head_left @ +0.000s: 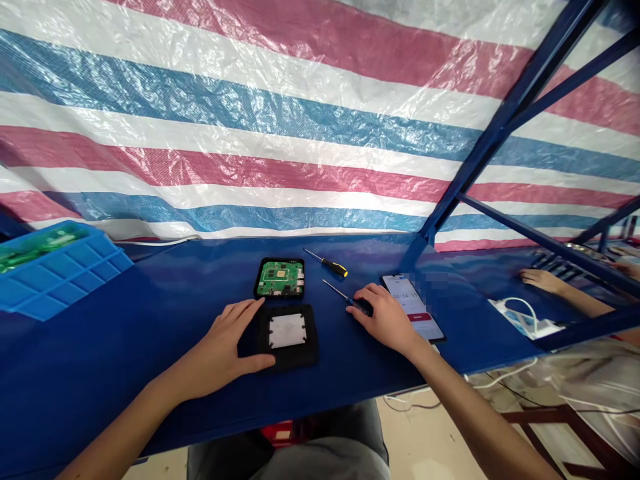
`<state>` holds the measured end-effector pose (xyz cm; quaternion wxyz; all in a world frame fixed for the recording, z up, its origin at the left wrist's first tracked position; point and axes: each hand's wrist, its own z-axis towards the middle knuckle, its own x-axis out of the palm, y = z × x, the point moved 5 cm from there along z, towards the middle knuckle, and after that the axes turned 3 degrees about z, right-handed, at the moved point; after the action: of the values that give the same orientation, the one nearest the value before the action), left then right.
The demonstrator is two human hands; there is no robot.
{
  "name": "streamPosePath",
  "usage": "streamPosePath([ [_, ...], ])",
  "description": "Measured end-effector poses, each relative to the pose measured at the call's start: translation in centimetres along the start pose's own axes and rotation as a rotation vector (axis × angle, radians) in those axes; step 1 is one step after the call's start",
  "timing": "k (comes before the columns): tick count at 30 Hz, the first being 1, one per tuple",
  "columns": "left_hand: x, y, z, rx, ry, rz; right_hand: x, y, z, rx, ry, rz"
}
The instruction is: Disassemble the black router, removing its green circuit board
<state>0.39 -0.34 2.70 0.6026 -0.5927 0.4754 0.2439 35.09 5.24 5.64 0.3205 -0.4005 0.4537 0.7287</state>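
My left hand [225,350] lies on the table with its fingers and thumb apart. Its thumb tip reaches the left edge of a flat black cover [313,333], which has a white plate [287,331] in its middle. Just beyond the fingertips sits a black case [257,288] holding a green circuit board [273,280]. My right hand [385,317] closes over the dark handle of a screwdriver [336,290], whose shaft points to the upper left on the table. Farther back lies a second screwdriver with a yellow and black handle [335,267].
A phone [420,313] with a timer display lies right beside my right hand. At far left stands a blue bin [65,273] with green boards. Blue metal posts [480,153] rise at right, near a white power strip [525,323] and another person's hand [543,280].
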Motion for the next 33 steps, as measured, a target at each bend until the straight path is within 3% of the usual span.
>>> streamPosePath([
  [3,-0.8,-0.3,-0.1,-0.002,0.045,0.022,-0.6,1.5,-0.6,-0.031,-0.059,0.019],
  [5,-0.8,-0.6,-0.2,0.033,0.062,0.042,-0.7,3.4,-1.2,-0.134,-0.028,0.094],
  [9,-0.2,-0.5,0.0,0.127,-0.023,0.078,0.8,6.5,-1.8,-0.248,0.300,0.205],
  [13,0.4,-0.5,0.2,0.180,-0.065,0.066,2.2,7.1,-1.2,-0.229,0.469,0.267],
  [22,-0.5,-1.6,-0.1,0.210,-0.110,-0.022,3.3,7.4,-0.7,-0.244,0.574,0.320],
  [33,-2.1,-2.5,0.3,0.119,-0.069,-0.104,3.3,7.5,1.2,-0.205,0.542,0.454],
])
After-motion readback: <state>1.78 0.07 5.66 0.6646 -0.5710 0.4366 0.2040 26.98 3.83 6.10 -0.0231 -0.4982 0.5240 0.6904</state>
